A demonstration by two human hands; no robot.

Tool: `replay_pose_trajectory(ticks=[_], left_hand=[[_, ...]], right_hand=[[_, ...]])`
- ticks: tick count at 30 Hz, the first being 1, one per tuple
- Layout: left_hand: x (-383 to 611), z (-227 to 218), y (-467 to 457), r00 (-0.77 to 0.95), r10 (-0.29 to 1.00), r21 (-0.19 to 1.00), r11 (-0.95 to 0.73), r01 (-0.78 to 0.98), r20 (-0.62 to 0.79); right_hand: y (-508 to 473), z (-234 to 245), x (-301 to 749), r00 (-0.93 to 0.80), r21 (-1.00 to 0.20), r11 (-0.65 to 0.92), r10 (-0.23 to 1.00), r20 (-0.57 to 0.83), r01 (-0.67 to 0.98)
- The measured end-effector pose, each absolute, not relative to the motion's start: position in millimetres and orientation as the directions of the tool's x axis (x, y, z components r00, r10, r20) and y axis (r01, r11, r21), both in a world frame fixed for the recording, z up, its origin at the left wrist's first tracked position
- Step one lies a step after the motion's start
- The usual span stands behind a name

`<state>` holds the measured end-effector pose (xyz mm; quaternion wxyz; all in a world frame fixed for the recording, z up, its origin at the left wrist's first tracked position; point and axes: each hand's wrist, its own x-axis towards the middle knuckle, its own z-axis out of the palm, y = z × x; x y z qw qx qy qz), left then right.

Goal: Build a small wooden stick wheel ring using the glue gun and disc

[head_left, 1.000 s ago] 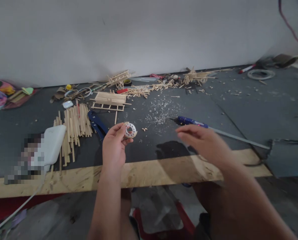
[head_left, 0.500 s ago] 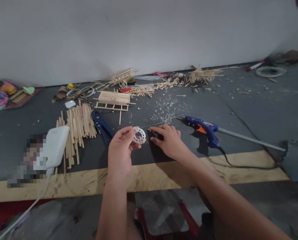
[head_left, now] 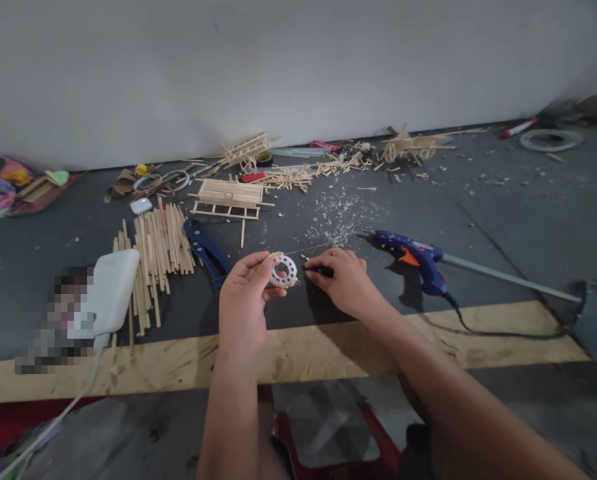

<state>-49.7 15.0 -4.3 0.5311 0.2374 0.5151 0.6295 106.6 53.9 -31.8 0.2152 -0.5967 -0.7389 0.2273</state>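
Note:
My left hand point(head_left: 245, 293) pinches a small white ring-shaped wheel point(head_left: 283, 270) with holes, held just above the dark table mat. My right hand point(head_left: 345, 280) rests on the mat right beside the wheel, fingers curled around a small dark piece point(head_left: 321, 270) that I cannot name. A blue and orange glue gun point(head_left: 418, 257) lies on the mat to the right of my right hand, its cord trailing toward the table's front edge.
A bundle of wooden sticks point(head_left: 153, 250), blue pliers point(head_left: 205, 250) and a white box point(head_left: 113, 290) lie left. A stick frame point(head_left: 228, 197), stick scraps point(head_left: 288, 177) and shavings point(head_left: 335, 217) lie further back. A wooden board point(head_left: 128, 363) edges the table front.
My right hand has let go of the glue gun, which now lies on the mat, and has come left to the wheel, curling on a small dark piece. The left hand stays put.

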Motion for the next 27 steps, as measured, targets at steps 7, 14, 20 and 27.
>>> replay_pose_trajectory(ticks=[7, 14, 20, 27], left_hand=[[-49.9, -5.3, 14.4, -0.322, 0.916, 0.905, 0.089, -0.416, -0.238], [-46.4, -4.8, 12.0, -0.286, 0.920, 0.892, 0.125, -0.434, -0.268], [-36.7, -3.3, 10.2, -0.228, 0.930, 0.879, 0.164, -0.448, -0.290], [-16.7, -2.3, 4.7, -0.104, 0.951, 0.874, 0.221, -0.432, -0.292]], right_hand=[[53.1, -28.5, 107.5, -0.211, -0.595, 0.191, 0.977, 0.037, 0.781], [42.2, -10.5, 129.1, -0.251, -0.809, 0.191, 0.966, 0.056, 0.555], [23.8, -0.8, 146.3, -0.254, -0.978, -0.095, 0.957, -0.141, 0.185], [10.7, 5.6, 152.9, -0.250, -0.975, -0.213, 0.949, -0.192, -0.058]])
